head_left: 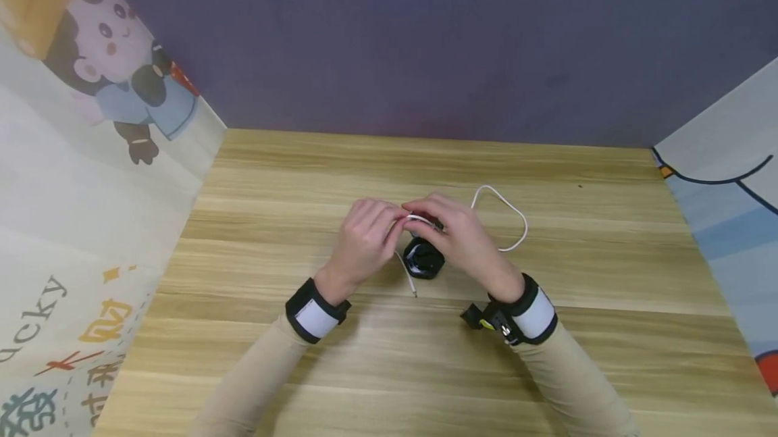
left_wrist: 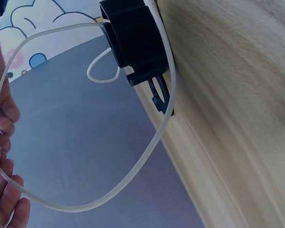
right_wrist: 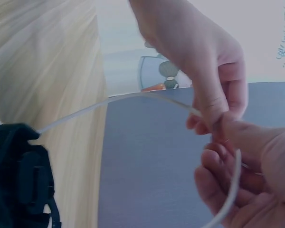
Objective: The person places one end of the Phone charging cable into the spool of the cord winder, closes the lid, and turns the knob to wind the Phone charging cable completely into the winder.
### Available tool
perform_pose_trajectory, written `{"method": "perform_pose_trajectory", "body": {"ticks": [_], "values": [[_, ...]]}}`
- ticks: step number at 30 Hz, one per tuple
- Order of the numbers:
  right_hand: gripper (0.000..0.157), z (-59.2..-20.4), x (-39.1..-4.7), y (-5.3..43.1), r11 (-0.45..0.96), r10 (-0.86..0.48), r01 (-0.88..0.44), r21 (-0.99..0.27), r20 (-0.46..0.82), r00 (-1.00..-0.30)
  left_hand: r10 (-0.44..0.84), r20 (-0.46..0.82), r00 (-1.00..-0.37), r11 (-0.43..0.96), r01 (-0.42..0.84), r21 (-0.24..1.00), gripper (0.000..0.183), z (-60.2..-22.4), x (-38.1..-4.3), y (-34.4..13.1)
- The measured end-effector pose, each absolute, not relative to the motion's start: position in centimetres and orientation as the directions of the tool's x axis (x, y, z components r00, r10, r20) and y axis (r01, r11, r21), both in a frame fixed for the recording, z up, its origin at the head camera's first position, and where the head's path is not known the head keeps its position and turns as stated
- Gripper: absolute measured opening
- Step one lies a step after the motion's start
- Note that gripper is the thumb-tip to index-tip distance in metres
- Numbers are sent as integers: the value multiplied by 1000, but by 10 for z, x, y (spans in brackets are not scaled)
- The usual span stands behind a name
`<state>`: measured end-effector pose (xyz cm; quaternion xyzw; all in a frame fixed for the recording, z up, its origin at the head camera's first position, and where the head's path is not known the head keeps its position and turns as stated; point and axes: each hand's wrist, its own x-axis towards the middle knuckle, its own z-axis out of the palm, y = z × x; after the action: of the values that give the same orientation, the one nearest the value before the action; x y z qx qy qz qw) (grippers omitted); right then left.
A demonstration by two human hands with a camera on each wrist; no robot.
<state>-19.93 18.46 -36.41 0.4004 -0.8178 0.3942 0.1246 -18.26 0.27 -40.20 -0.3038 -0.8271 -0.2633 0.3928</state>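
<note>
White, thin and smooth, a round-sided cable (head_left: 419,218) bends through a person's fingertips above the middle of a table, one slack loop curving out beyond the right hand (head_left: 458,227). Its slim end, with a small plug, shows below the left hand (head_left: 367,234), near a black holder (head_left: 424,259). Hard and plastic-looking, the six-sided holder sits on the tabletop just beneath the hands, with a notched edge and a narrow, looped tab seen from the left wrist; the cable runs past its side.

Thumb and forefinger of the left hand are closed on the cable, parted by little more than its thickness. The right hand pinches it too, thumb against bent fingers, its tips meeting the left's; the remaining right fingers curl loosely under the strand.

Black straps with pale panels, including the left strap (head_left: 314,316) and the right strap (head_left: 530,313), circle both wrists over tan, close-fitting sleeves. Streaked, light wood grain covers the table (head_left: 389,369), which meets a flat, blue-grey panel (head_left: 437,45) at the back, with cartoon-printed walls on either side.
</note>
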Motion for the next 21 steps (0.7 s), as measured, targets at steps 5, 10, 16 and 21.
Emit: {"method": "perform_pose_trajectory", "body": {"ticks": [5,10,16,21], "values": [[21,-356,-199,184,396,-570,-730,-557,475,-671,318,816,-483,689,709,151,9,-404,-183,4],[16,-354,-199,186,377,-557,-734,-565,495,-667,325,814,-481,683,715,150,9,-405,-182,5],[12,-359,-198,189,343,-494,-745,-572,565,-661,339,808,-482,664,731,157,11,-402,-183,7],[13,-359,-199,194,339,-473,-765,-547,604,-641,356,806,-473,654,742,147,12,-402,-185,7]]}}
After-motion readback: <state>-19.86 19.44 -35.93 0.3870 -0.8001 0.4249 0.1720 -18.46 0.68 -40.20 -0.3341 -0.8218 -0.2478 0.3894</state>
